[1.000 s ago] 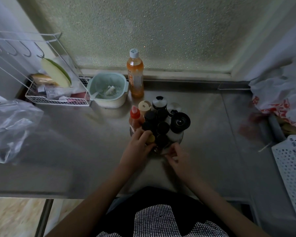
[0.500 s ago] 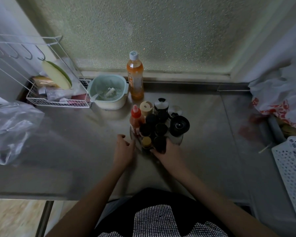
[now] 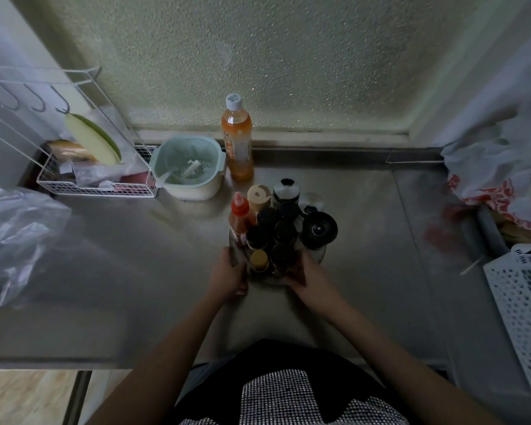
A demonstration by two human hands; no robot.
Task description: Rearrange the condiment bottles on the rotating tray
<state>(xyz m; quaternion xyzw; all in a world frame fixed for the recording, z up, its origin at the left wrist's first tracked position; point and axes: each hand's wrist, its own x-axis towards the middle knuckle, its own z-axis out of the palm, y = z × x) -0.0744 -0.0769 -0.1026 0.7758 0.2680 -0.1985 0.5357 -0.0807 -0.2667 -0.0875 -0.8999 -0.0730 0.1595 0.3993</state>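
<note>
Left hand (image 3: 229, 279): lay against the tray's rim at 8 o'clock, fingers (image 3: 231, 256) curled on the edge; whether they clamped it I could not tell.
Right hand (image 3: 308, 279): at the tray's 5 o'clock, fingers (image 3: 292, 276) wrapped round the near dark-capped bottle (image 3: 284, 256).
Tray (image 3: 318, 256): round, on the bench (image 3: 135, 256) just ahead of the person, crowded with upright bottles.
Yellow-capped bottle (image 3: 259, 259): at the tray's 6 o'clock, between the hands, just beside the held bottle.
Red bottle (image 3: 239, 216): at the tray's 10 o'clock.
Tan-capped jar (image 3: 258, 194): at 11 o'clock, behind the red bottle.
Black lid (image 3: 319, 230): wide, at the tray's 3 o'clock.
Orange drink bottle (image 3: 237, 142): off the tray, at 12 o'clock near the wall.
Green strainer bowl (image 3: 187, 167): beside the drink bottle, at 10 o'clock from the tray.
Wire rack (image 3: 98, 182): beyond the bowl at 9 o'clock.
</note>
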